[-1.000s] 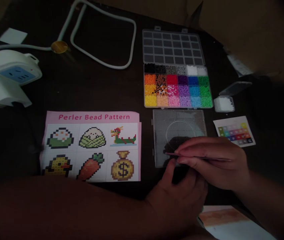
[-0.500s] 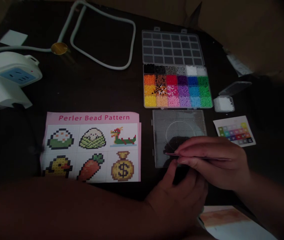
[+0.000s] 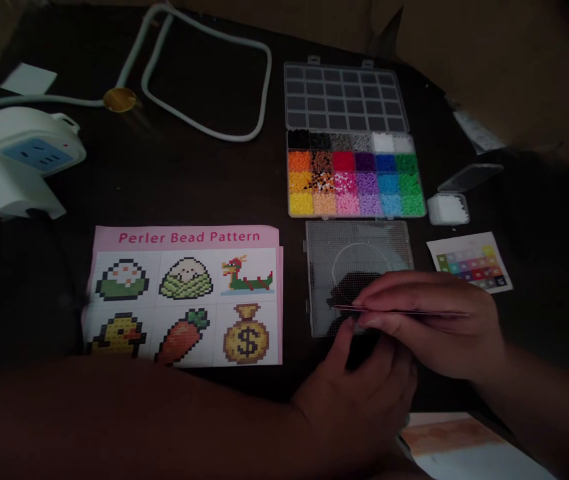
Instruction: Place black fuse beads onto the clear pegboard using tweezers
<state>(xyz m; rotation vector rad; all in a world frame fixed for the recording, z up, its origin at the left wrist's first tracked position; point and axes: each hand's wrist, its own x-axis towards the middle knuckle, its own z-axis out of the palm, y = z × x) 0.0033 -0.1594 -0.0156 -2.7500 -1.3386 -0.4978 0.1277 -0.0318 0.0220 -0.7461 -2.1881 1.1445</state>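
My right hand pinches thin tweezers, their tip pointing left over dark beads laid on a clear square pegboard. My left hand lies just below the pegboard's front edge, fingers curled, thumb up against the board's lower edge; what it holds, if anything, is hidden. Right behind the pegboard stands an open bead box with compartments of many colours. A pink sheet headed "Perler Bead Pattern" lies to the left.
A white power strip and its looped cable lie at the far left and back. A small white-bead container and a colour chart card sit right of the pegboard. A paper lies at the near edge.
Almost nothing: the view has shifted slightly, and both hands stay over the pegboard's lower part with the tweezers in place.
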